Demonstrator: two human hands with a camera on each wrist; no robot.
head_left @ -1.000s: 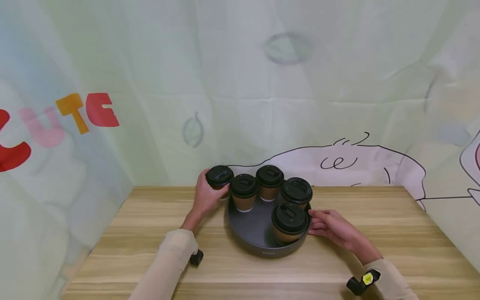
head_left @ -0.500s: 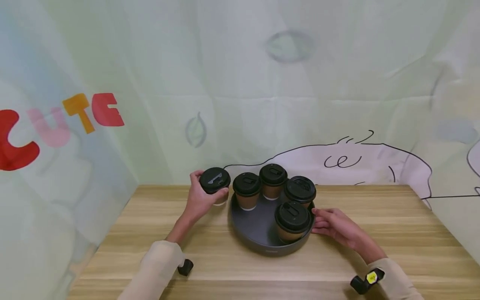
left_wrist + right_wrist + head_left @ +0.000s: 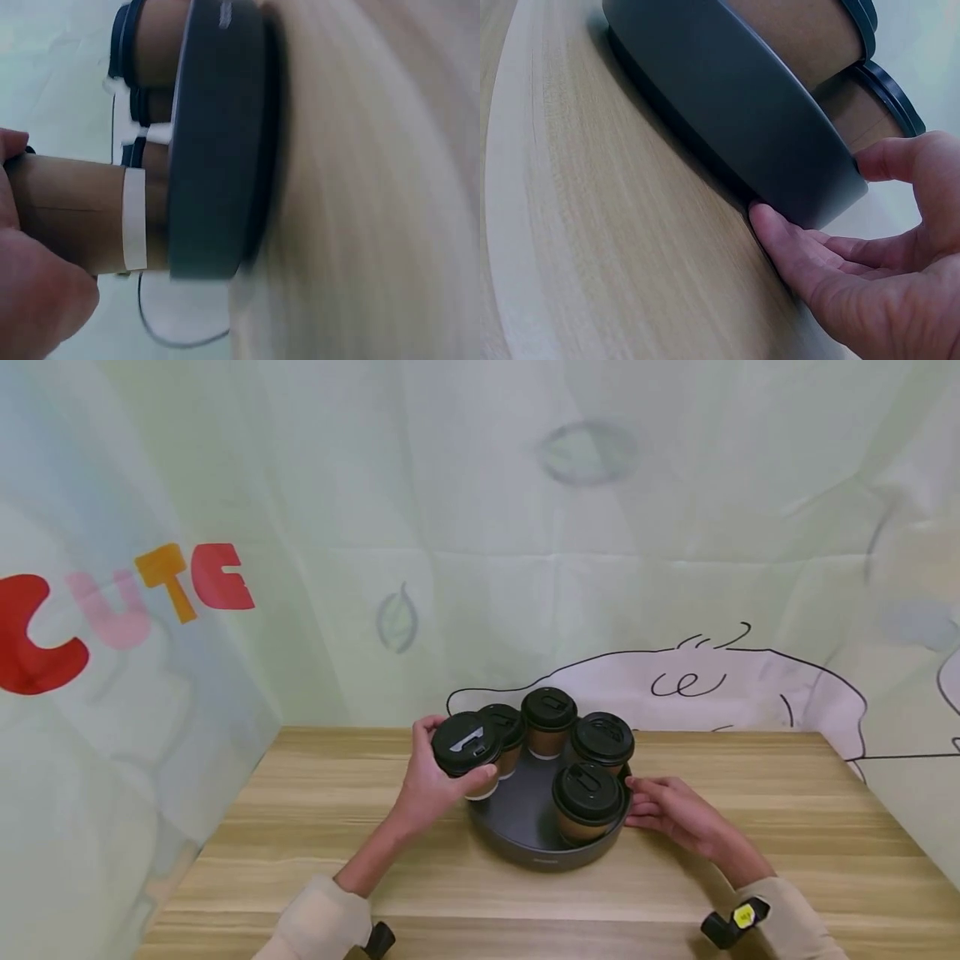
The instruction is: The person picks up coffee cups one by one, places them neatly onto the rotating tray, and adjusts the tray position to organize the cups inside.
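Observation:
My left hand grips a brown paper coffee cup with a black lid at the left edge of a round dark grey tray. In the left wrist view, the held cup's white-banded base shows beside the tray wall, and part of the hand is cut off. Several like cups stand upright in the tray, among them a front right cup and a back cup. With thumb at the rim and fingers low on the wall, my right hand holds the tray's right side.
The tray stands on a wood-grain table, toward its back. Behind and at the left hangs a pale printed curtain with coloured letters and a line drawing. A black wrist camera is worn on the right sleeve.
My left hand first drew the cup left, away from the tray, then brought it back right and nearer, overlapping another cup in the head view. The right hand stays on the tray.

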